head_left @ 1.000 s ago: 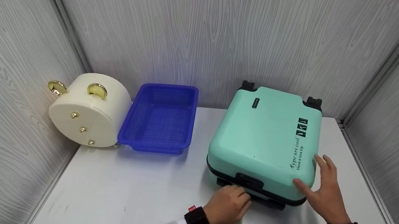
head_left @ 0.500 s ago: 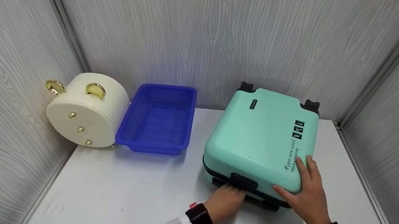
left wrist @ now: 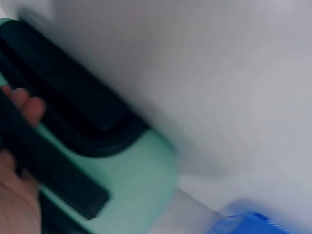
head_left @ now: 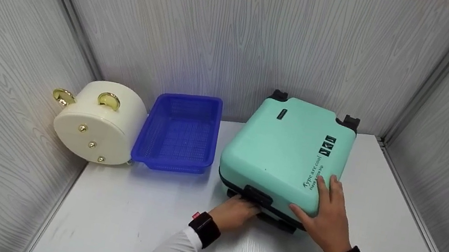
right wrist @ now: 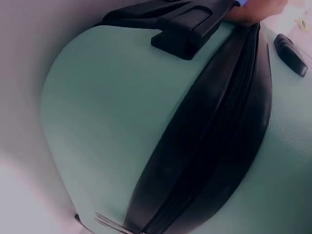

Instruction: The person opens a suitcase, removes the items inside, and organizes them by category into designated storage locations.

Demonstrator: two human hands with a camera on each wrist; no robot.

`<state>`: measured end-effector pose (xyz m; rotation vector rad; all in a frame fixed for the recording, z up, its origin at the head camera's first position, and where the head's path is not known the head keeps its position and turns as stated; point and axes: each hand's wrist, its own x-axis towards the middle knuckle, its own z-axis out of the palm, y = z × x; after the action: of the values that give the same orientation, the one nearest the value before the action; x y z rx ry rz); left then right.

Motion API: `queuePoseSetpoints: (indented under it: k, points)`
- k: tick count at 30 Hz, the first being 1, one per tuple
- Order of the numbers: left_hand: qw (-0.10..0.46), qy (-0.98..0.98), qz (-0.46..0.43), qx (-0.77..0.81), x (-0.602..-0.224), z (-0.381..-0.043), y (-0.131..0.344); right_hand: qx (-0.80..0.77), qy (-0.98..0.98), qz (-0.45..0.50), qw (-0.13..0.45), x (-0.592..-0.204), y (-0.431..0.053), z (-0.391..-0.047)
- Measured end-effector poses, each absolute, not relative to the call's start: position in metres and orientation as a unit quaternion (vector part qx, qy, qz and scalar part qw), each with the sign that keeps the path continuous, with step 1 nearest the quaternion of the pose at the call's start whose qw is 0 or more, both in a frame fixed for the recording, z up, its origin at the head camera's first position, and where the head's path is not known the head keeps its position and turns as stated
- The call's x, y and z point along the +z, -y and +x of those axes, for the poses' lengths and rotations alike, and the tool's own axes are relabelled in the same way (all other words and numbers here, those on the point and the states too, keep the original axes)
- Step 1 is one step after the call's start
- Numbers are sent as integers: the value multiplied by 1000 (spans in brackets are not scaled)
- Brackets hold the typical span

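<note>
A mint-green suitcase [head_left: 279,148] lies flat on the table, its wheels toward the back wall and its handle end toward me. My left hand [head_left: 234,214] is at that near end. In the left wrist view its fingers [left wrist: 33,109] curl round the black pull handle [left wrist: 53,156], with the thumb side below. My right hand [head_left: 326,221] rests on the near right corner, fingers spread and mostly straight along the shell. The right wrist view looks along the suitcase's side at the black zipper band [right wrist: 204,141]; the right hand itself is out of that view.
Left of the suitcase stands a blue plastic basket [head_left: 213,142]. Beside it, a cream round case [head_left: 91,141] with gold rings and studs leans near the left wall. Grey wood-grain walls [head_left: 239,33] enclose the white table [head_left: 137,220] on three sides.
The suitcase's near end has swung left, so it now sits turned on the table. Both hands moved left with it; the right hand came onto the shell's corner from its right edge.
</note>
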<state>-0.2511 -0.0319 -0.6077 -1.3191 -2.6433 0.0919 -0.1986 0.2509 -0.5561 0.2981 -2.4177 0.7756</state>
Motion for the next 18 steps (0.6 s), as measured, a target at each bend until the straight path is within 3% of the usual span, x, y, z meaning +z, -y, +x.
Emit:
queuePoseSetpoints:
  k: [7,13,18]
  points:
    - [110,879,-464,-20,-613,-268,47,456,855,97,227,-558,-268,-191]
    - [177,854,-487,-54,-614,-274,51,556,805,-50,201,-574,-287,-188]
    - [180,853,-485,-66,-616,-273,47,618,767,-140,99,-593,-295,-188]
